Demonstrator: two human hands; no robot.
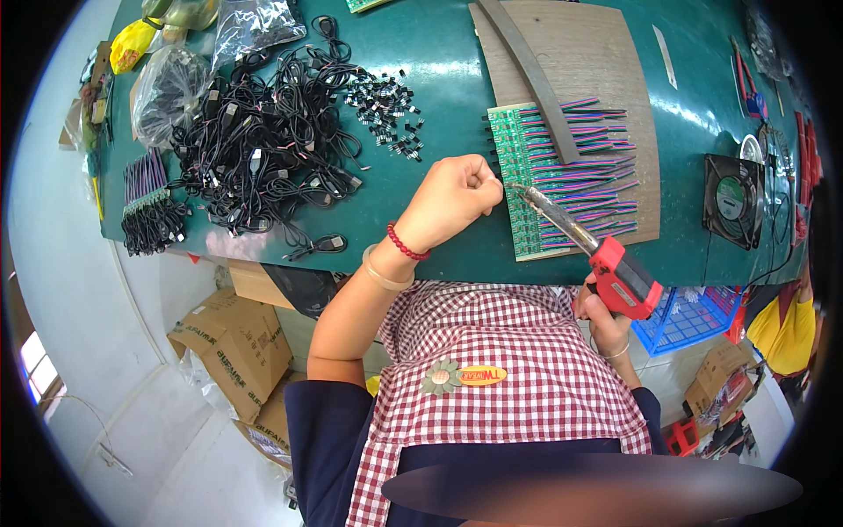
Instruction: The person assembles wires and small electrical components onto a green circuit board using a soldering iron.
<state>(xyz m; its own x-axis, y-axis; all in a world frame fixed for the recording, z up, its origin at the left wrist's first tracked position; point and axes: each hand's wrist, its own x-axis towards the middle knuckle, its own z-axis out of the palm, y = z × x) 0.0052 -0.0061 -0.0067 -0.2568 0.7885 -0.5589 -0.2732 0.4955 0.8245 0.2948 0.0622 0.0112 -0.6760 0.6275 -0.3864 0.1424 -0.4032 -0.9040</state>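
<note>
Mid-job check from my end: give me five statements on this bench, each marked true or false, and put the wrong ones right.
1. The right hand holds a red-and-black soldering tool. True.
2. The fan sits left of the cable pile. False: the fan is far to the right of the cable pile.
3. The left hand is curled, close to the green circuit boards. True.
4. The red bead bracelet is on the right wrist. False: the red bead bracelet is on the left.
5. A grey bar lies across some of the coloured wires. True.
</note>
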